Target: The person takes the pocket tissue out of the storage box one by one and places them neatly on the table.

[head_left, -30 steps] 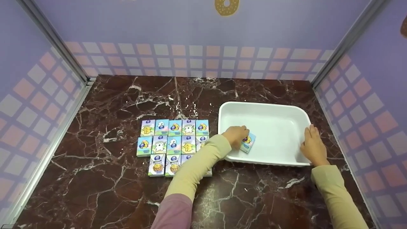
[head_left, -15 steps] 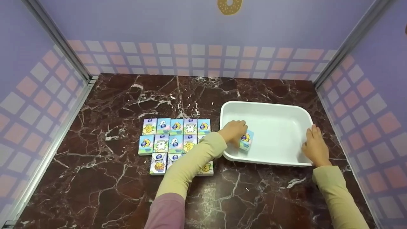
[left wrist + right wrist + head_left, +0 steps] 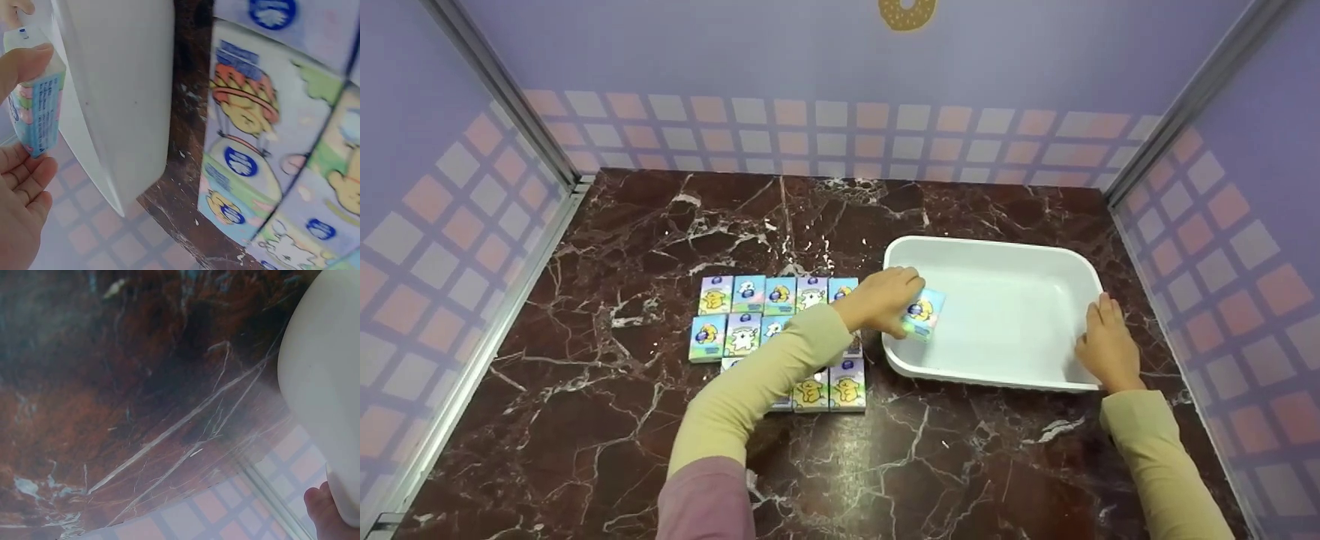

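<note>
My left hand (image 3: 885, 296) pinches a small pocket tissue pack (image 3: 924, 313) between thumb and fingers, over the left rim of a white plastic tub (image 3: 1005, 375). In the left wrist view the pack (image 3: 42, 107) stands on edge, its blue printed side showing, beside the tub wall (image 3: 121, 101). My right hand (image 3: 1110, 349) grips the tub's right rim near its front corner; its fingertips show at the rim in the right wrist view. Left of the tub lie several similar packs (image 3: 744, 334) in neat rows, with cartoon animals on them. My left sleeve hides part of the rows.
The table (image 3: 585, 420) is dark red-brown marble with white veins. Lilac panels (image 3: 840, 67) with pink and white squares stand behind it and at both sides, joined by metal corner strips (image 3: 1177, 105).
My left hand has lifted the tissue pack from inside the tub and carried it up and left to the tub's left rim. The right hand stays on the tub.
</note>
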### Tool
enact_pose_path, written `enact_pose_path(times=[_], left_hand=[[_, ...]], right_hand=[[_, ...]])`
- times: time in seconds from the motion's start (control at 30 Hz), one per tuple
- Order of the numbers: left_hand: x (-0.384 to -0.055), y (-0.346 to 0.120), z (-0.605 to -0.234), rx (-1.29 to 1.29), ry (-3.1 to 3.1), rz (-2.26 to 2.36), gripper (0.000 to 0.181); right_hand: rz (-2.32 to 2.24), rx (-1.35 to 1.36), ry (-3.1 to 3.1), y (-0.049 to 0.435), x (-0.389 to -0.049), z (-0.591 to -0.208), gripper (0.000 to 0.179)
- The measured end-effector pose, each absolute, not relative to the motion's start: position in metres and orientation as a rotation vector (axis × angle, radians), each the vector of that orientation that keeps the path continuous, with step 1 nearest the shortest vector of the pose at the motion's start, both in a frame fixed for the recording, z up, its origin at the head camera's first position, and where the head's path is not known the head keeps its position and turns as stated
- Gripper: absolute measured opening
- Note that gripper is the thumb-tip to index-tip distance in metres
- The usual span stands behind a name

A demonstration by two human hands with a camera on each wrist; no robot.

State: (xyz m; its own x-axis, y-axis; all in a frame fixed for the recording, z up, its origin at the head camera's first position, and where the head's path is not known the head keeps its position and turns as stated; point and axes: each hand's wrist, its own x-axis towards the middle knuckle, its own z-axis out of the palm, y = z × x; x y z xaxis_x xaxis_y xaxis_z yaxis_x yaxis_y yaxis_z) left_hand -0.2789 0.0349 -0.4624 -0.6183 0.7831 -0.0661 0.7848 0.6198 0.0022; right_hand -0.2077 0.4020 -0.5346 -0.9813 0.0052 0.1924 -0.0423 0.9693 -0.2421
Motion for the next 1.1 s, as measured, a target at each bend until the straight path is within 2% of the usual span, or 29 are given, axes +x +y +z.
enact_pose_path(times=[0.43, 1.1], left_hand=[[-0.265, -0.026, -0.472, 1.431, 2.816, 0.258, 0.074], [-0.236, -0.116, -0.494, 1.177, 2.807, 0.219, 0.089]], right_hand=[[0.34, 0.053, -2.882, 0.399, -0.206, -0.534, 0.051], [0.325, 0.042, -2.91, 0.4, -0.207, -0.533, 0.053]])
